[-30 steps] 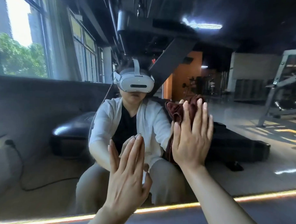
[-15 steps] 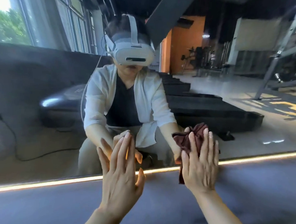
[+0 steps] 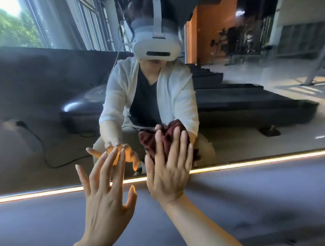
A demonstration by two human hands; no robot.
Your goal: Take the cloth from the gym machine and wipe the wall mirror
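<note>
Now soft, light maroon cloth [image 3: 164, 139] pinned flat against wall mirror [image 3: 48, 100] under straight-fingered right hand [image 3: 168, 171] (bunches easily; best pressed by palm at centre); left hand [image 3: 104, 196] splayed, holding nothing.

Cloth [image 3: 165, 137] mostly hidden behind right hand [image 3: 170, 171]

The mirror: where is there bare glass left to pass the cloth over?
Bare mirror lies left of the left hand and right of the right hand. It is crowded between the hands, where straight fingers press the maroon cloth near the lit bottom edge.
</note>
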